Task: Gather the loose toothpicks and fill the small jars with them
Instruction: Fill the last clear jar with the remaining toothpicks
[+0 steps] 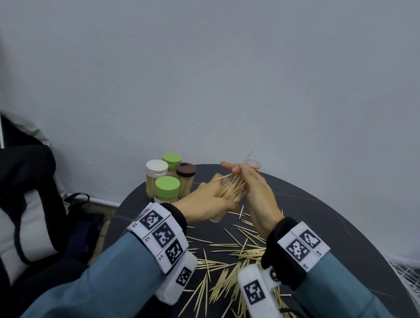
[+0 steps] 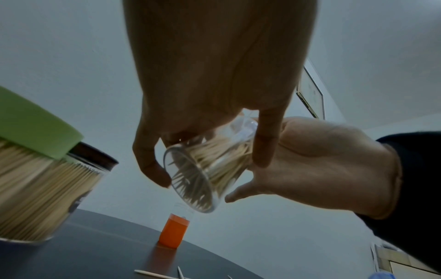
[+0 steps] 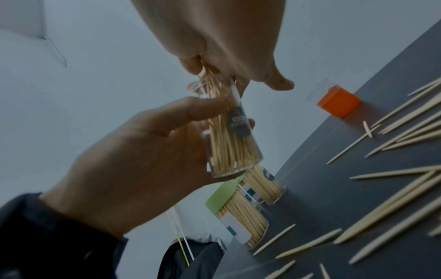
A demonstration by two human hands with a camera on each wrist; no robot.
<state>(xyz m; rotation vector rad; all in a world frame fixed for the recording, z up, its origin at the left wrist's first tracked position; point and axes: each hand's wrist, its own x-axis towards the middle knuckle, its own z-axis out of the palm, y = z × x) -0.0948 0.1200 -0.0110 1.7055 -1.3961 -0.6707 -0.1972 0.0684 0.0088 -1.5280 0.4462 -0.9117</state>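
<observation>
Round dark table [image 1: 327, 217]: left hand [image 1: 206, 205] grips clear cylindrical jar [image 2: 210, 166].

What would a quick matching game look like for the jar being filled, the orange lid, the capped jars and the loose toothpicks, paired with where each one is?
Things:
1. open jar
2. orange lid
3. capped jars
4. loose toothpicks

Places:
A. scattered across the table near the person
B. held tilted in the left hand
C. grouped at the table's far left edge
D. alone on the table beyond the hands

Pairs: 1-B, 2-D, 3-C, 4-A
</observation>
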